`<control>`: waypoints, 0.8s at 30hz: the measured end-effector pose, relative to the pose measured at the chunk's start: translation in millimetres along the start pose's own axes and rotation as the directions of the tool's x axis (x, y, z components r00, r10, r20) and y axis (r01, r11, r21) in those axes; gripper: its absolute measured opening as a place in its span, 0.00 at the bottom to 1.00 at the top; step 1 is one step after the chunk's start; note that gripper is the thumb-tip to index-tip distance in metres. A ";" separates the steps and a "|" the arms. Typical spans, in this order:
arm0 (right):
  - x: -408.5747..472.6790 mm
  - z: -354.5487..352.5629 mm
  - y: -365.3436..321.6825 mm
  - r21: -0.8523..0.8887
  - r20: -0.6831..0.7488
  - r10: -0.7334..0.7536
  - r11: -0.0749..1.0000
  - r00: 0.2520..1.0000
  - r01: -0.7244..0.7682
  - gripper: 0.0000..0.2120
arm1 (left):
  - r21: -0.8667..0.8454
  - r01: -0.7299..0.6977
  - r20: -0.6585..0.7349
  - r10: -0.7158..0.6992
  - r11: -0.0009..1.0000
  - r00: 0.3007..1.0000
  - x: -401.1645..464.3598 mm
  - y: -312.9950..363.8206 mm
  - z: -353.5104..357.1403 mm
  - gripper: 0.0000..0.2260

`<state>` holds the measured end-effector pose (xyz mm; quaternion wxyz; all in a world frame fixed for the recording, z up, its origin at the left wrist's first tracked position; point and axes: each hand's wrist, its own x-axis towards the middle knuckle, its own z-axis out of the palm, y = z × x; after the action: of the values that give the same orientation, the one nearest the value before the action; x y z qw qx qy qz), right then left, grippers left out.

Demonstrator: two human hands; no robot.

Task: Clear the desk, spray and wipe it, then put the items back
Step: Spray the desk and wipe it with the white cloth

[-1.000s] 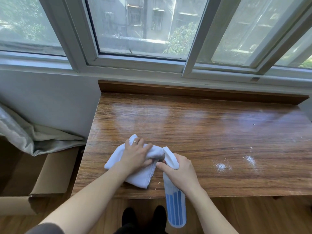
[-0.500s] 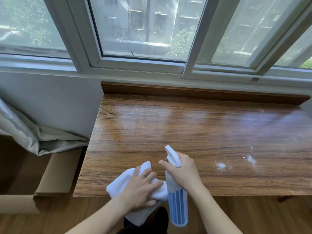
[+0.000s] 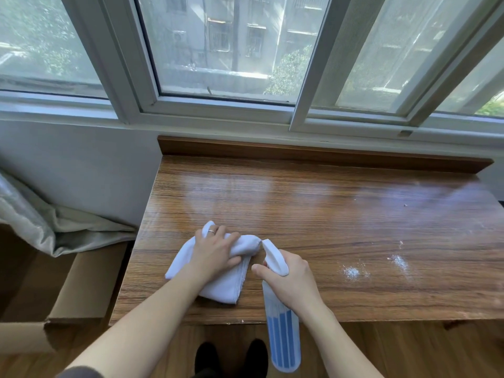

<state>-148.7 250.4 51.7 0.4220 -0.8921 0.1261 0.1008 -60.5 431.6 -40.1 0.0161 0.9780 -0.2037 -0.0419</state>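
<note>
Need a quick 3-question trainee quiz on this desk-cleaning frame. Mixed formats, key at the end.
1. True or false: the left hand presses the white cloth on the desk.
2. Multiple choice: what does the right hand hold? A) a sponge B) a spray bottle C) a brush
3. Fill in: the white foam patches lie on the desk to the ______ of both hands, from the person's own side.

Key: 1 true. 2 B: its fingers are curled round the bottle's neck below the white spray head. 3 right: the patches lie apart from the cloth, not yet wiped.
</note>
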 end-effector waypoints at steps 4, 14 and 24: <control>3.4 -1.3 1.1 0.007 0.001 0.009 1.000 1.000 -0.009 0.16 | -0.019 -0.080 0.006 0.081 0.997 0.997 -20.3 13.0 6.0 0.25; 18.1 -0.8 -4.1 0.019 -0.009 0.035 0.999 0.999 -0.035 0.20 | -0.102 -0.300 -0.119 0.288 0.949 0.950 -84.6 29.1 32.0 0.24; 26.7 -1.5 -7.1 0.023 -0.008 0.044 0.999 0.999 -0.044 0.16 | 0.000 -0.150 -0.058 0.150 0.989 0.987 -2.7 -0.1 8.3 0.25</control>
<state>-121.1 249.9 50.1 0.4293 -0.8846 0.1486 0.1051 -63.6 432.7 -48.2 0.0271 0.9607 -0.2760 -0.0124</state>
